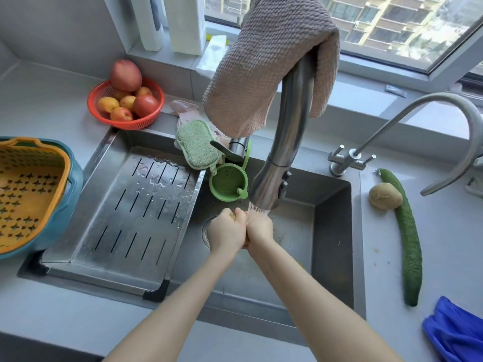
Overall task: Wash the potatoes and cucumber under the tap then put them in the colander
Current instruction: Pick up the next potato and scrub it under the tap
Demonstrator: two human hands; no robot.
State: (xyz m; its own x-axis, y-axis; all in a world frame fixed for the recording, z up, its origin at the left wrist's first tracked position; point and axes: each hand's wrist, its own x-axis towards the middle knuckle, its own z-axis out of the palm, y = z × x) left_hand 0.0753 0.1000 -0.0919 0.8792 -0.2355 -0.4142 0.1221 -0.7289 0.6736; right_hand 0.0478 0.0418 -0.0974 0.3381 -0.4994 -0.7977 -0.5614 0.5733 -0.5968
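Left hand (226,232) and right hand (258,228) are clasping a potato (232,217) under the running tap (269,184), washing looking underway, next move calling for a carry left to the colander (34,158).

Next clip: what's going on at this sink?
A person rubs a yellowish potato between the left hand and right hand, under the water running from the steel pull-out tap. A second, brown potato and the long green cucumber wait on the grey counter to the right. The visible part of the orange slotted colander holds nothing.
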